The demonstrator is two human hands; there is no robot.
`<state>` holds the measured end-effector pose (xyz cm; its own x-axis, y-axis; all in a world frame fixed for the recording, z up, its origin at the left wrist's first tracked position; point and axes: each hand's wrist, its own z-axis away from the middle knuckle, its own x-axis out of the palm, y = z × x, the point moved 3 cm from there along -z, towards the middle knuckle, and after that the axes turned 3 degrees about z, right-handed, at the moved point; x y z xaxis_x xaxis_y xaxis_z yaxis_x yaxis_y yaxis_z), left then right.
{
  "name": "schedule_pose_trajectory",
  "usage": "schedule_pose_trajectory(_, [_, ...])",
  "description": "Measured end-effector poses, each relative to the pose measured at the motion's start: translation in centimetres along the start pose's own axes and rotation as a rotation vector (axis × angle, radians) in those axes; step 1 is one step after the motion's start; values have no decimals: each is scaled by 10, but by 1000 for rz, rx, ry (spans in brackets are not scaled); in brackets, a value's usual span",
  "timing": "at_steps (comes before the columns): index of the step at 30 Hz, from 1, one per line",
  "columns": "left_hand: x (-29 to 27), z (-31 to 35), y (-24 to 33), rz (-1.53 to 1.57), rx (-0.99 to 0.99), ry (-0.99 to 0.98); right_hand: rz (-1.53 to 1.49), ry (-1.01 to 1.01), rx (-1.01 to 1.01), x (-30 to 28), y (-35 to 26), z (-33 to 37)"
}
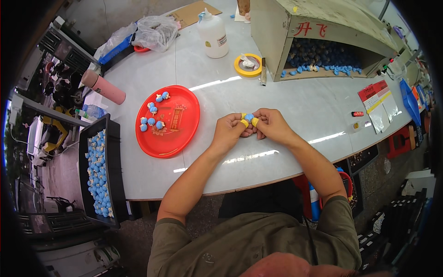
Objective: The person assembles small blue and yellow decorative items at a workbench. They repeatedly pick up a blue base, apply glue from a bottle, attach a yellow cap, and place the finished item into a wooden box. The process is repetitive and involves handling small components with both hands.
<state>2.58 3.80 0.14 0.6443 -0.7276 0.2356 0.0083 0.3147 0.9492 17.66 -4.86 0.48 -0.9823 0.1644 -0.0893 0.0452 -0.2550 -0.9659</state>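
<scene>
Over the middle of the table, my left hand (227,131) and my right hand (275,128) meet around a small blue piece (249,117). Both hands are closed, with thumbs and fingertips pinching it from either side. Yellow tape wraps some of the fingertips and thumbs. Most of the piece is hidden by the fingers. Left of my hands lies a round red plate (161,147). Several small blue-and-cream figures (151,121) sit along its left side.
A black tray (119,184) full of blue-and-cream figures stands at the left edge. Far right, an open-fronted box (272,46) holds many blue pieces. Beyond the plate are a white bottle (213,37), a yellow tape roll (238,68) and a pink tumbler (105,88).
</scene>
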Motion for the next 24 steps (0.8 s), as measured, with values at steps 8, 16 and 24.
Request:
schedule_pose_trajectory(8, [5, 1, -7, -62, 72, 45, 3, 17, -8, 3, -2, 1])
schedule_pose_trajectory(16, [9, 4, -5, -101, 83, 67, 55, 50, -29, 5, -4, 3])
schedule_pose_trajectory(24, [8, 5, -7, -100, 72, 100, 101, 79, -69, 9, -1, 2])
